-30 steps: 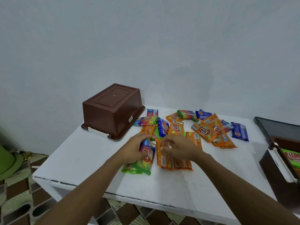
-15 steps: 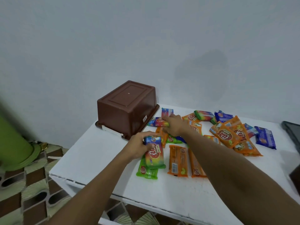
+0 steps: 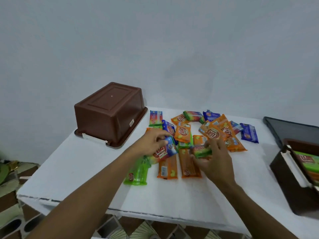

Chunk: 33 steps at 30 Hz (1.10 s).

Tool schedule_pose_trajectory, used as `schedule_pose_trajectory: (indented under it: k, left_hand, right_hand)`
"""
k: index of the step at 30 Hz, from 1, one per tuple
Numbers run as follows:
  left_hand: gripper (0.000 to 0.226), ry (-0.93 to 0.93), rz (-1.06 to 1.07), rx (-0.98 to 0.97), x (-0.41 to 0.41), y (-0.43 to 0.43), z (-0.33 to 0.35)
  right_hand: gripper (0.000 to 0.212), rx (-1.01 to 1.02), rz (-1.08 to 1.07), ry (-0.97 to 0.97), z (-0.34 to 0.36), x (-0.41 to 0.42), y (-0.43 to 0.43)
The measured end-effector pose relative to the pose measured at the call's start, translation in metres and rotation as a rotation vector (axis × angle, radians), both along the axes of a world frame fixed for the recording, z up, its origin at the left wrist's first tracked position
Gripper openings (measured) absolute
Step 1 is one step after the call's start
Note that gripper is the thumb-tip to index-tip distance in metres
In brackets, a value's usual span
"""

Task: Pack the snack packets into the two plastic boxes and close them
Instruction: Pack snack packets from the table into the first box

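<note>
On the table (image 3: pixel 82 171), each hand's grip closes around a blurred-logo snack packet: left (image 3: pixel 151 144), right (image 3: pixel 214 163).

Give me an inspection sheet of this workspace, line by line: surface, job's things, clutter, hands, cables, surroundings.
Surface: white table, front edge chipped.
Job's things: upside-down brown box at back left; open brown box at right edge, packets already inside; dark lid behind it; loose snack packets scattered mid-table, orange, blue, green.
Clutter: nothing seen.
Hands: left hand holds a multicoloured packet; right hand holds a green and red packet.
Cables: nothing seen.
Surroundings: plain pale wall; patterned floor; green object at left, cut off.
</note>
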<state>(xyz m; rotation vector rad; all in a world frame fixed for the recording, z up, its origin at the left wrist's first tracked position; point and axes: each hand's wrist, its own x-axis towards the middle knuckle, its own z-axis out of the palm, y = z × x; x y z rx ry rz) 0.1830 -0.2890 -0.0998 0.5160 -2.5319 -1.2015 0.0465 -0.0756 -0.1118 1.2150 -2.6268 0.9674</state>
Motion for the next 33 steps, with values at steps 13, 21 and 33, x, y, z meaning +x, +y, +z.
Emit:
schedule_pose_trajectory:
  k: [13, 21, 33]
  left_hand:
    - [0.087, -0.44, -0.206, -0.514, 0.0, 0.014, -0.012]
    - [0.083, -0.303, -0.056, -0.496, 0.009, 0.025, -0.011]
    - [0.076, -0.031, -0.075, -0.33, -0.079, 0.131, 0.055]
  right_hand:
    - [0.077, 0.592, 0.421, 0.015, 0.008, -0.028, 0.019]
    - [0.068, 0.69, 0.451, 0.248, 0.022, -0.043, 0.012]
    - [0.082, 0.303, 0.255, 0.215, 0.109, -0.064, 0.147]
